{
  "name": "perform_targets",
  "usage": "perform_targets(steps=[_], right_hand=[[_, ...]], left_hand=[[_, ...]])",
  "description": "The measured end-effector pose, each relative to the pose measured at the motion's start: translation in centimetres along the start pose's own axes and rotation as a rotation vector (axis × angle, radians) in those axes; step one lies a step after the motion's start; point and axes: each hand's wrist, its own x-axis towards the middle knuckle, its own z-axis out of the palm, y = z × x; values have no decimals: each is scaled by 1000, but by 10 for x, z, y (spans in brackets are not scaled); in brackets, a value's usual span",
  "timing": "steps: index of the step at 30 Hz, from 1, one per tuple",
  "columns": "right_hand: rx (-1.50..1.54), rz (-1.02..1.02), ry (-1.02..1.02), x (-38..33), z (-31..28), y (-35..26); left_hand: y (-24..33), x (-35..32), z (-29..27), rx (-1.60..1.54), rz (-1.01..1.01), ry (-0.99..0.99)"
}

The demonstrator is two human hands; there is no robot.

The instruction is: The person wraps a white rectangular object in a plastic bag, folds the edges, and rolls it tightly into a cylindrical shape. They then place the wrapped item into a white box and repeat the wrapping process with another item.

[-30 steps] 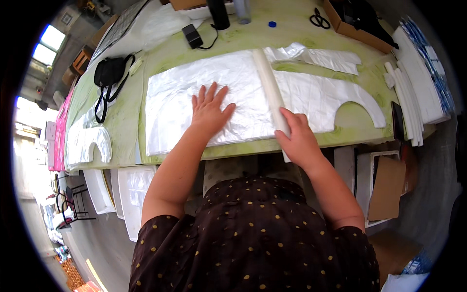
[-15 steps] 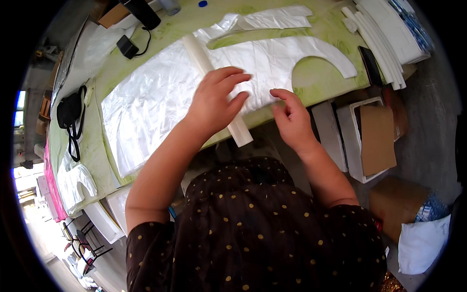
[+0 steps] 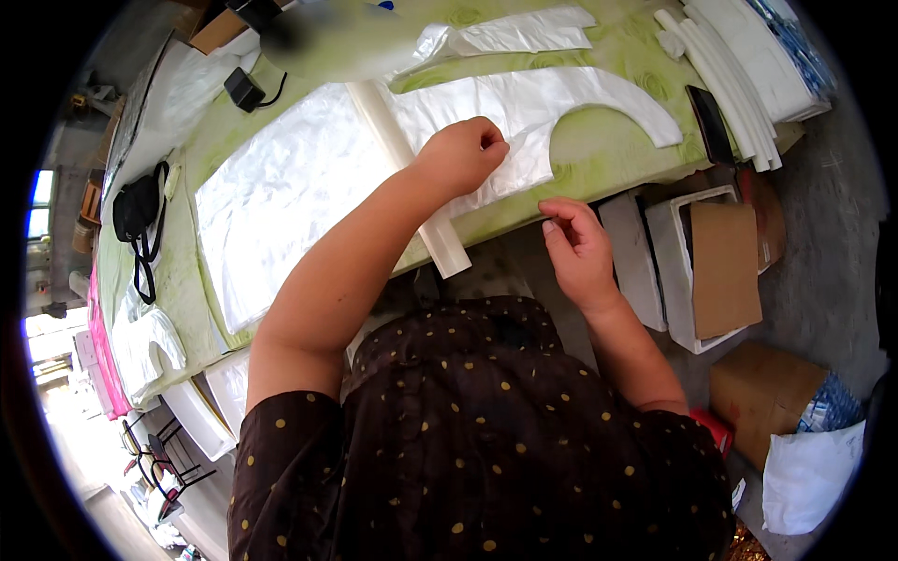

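A white plastic sheet (image 3: pixel 290 196) with a curved cut-out at its right end lies flat on the green patterned table (image 3: pixel 617 164). Across it rests a long, cream-coloured flat strip (image 3: pixel 385 126), its near end jutting past the table edge. My left hand (image 3: pixel 465 157) is over the sheet, right of the strip, fingers curled and thumb pressed toward them; what they pinch, if anything, is hidden. Just off the front edge hovers my right hand (image 3: pixel 582 251), fingers bent and thumb close to the forefinger. Anything between them is too small to make out.
Another crumpled white plastic piece (image 3: pixel 510 35) lies behind. A black phone-like slab (image 3: pixel 711 126) and white rolls (image 3: pixel 720 84) are at the right. Left are a black adapter (image 3: pixel 244 90) and black bag (image 3: pixel 137 210). Boxes (image 3: pixel 725 271) stand below. A blurred translucent patch covers the upper left.
My left hand has moved right and its fingers have curled in. My right hand has drawn back from the sheet, slightly right. A blurred patch now covers the dark bottle at the top.
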Motion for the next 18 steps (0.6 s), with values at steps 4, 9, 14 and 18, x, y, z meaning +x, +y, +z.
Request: perform_targets(steps=[4, 9, 14, 18], right_hand=[[-644, -451, -36, 57, -8, -4], [-1045, -343, 152, 150, 1, 21], [-970, -703, 30, 136, 22, -16], [-774, -749, -94, 107, 41, -33]], left_hand=[[3, -16, -8, -135, 2, 86], [11, -22, -15, -56, 23, 45], [32, -19, -21, -721, -4, 239], [26, -25, -38, -990, -22, 264]])
